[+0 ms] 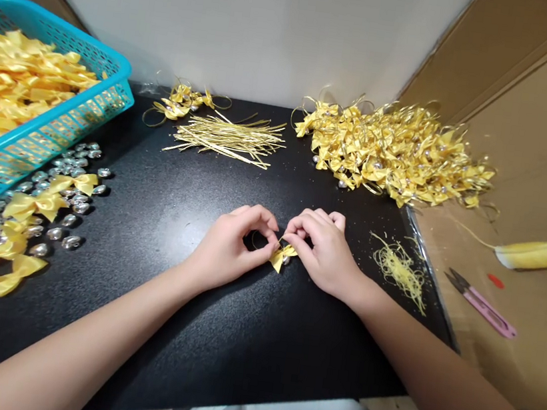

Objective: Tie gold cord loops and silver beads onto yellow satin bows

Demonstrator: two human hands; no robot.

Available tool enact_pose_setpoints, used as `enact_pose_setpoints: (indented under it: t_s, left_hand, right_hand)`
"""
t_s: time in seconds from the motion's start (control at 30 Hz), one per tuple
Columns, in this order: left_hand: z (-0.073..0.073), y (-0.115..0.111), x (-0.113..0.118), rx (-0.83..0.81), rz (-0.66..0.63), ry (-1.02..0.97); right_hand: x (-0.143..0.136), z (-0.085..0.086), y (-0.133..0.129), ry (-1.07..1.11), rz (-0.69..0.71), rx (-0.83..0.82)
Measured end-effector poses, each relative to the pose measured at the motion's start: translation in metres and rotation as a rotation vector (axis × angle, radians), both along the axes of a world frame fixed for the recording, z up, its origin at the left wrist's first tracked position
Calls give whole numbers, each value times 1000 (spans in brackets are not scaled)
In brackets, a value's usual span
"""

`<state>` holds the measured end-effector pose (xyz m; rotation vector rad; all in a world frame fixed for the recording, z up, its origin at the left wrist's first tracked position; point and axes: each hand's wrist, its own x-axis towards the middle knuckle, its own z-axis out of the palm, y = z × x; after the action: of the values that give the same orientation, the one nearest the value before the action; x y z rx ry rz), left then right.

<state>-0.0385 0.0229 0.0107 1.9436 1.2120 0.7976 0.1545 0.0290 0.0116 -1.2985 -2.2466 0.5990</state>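
Observation:
At the middle of the black table, a small yellow ribbon bow lies between my two hands. A silver bell shows at its right side. My left hand is closed in a pinch, thumb and forefinger meeting at the bow's upper left edge. A thin gold cord curves out beside those fingers. From the other side, my right hand pinches at the bow's top, where a short bit of cord stands up between the fingertips. The fingers partly hide which strand each hand grips.
A blue basket of yellow bows stands at the left, with silver bells and loose bows beside it. Gold cords lie behind my hands. Finished-looking bows are heaped back right, near yellow thread scraps, pink snips and a thread spool.

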Motion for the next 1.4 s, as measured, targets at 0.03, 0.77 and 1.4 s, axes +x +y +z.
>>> enact_pose_setpoints:
  t_s: [0.03,0.77,1.4]
  left_hand:
    - [-1,0,0,-9,-6,0]
    - [-3,-5,2,-161,-64,-75]
    - [0,-4,5,-40,-52,104]
  right_hand:
    - [0,0,0,0,-4,0]
    - [-5,-5,5,-54,-89,-20]
    - [3,5,1,-82,-145,44]
